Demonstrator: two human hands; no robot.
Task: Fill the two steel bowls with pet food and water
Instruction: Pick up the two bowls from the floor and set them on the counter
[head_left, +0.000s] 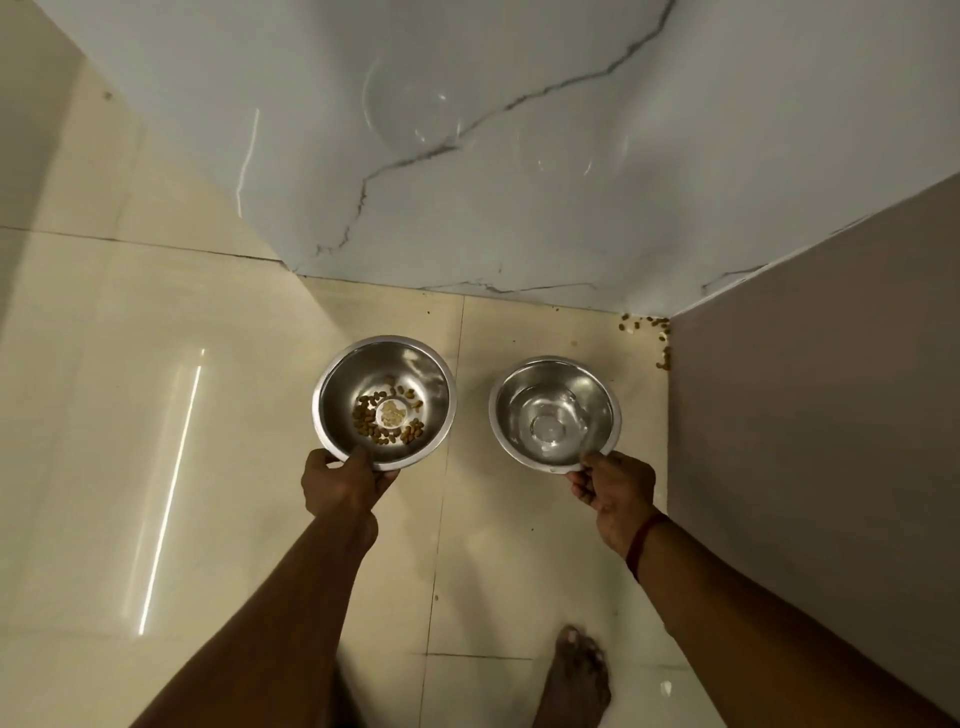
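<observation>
holding two steel bowls (343, 384) (597, 395) in two hands (340, 488) (615, 493)

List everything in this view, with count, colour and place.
food bowl: one, steel, left, few kibbles inside
water bowl: one, steel, right, clear water inside
spilled kibble: several, brown, floor corner
floor tiles: several, beige, underneath
marble wall: one, white grey-veined, ahead
side wall: one, grey-brown, right
left hand: one, grips food bowl rim
right hand: one, pinches water bowl rim
wrist thread: one, red, right wrist
bare foot: one, floor, bottom
</observation>
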